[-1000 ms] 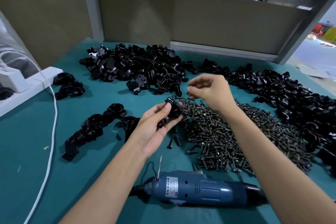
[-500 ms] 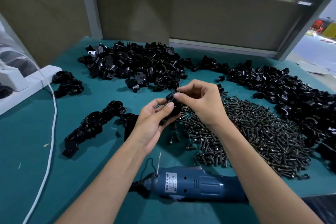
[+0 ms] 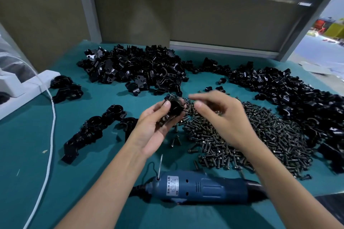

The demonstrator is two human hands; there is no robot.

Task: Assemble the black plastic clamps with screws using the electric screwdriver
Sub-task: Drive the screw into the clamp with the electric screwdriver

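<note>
Near edge of the worktop (image 3: 24, 154), teal mat: electric screwdriver (image 3: 201, 188) lies flat, blue body, label up, cord end to the left. Its bit end runs under my right forearm (image 3: 290, 191) and is hidden. A thin wire hook (image 3: 160, 165) sticks up from its rear.

Mid-worktop: my left hand (image 3: 154, 128), palm up, has thumb and fingers curled round one black clamp (image 3: 175, 107), held off the surface. The clamp is dark on dark and hard to read; I cannot tell if a screw sits in it. My right hand (image 3: 225, 117) is just beside it on the right, apparently not touching. Its fingertips are motion-blurred, so I cannot tell whether thumb and forefinger pinch a screw.

Under and right of that hand: screw pile (image 3: 260, 135), loose, spreading toward the right edge, partly covered by my hand and forearm. A few stray screws (image 3: 176, 141) lie nearer me than the left hand's fingers.

Left of the left hand: row of clamps (image 3: 93, 128), its right end hidden behind my wrist. White cable (image 3: 51, 126) runs up the left side to a white power strip (image 3: 31, 87) at the left edge, cut off by the frame. Small clamp cluster (image 3: 66, 89) lies beside it.

Far edge: big heap of clamp parts (image 3: 134, 69) in the middle. A second heap (image 3: 297, 102) lies along the right edge, cut off.
</note>
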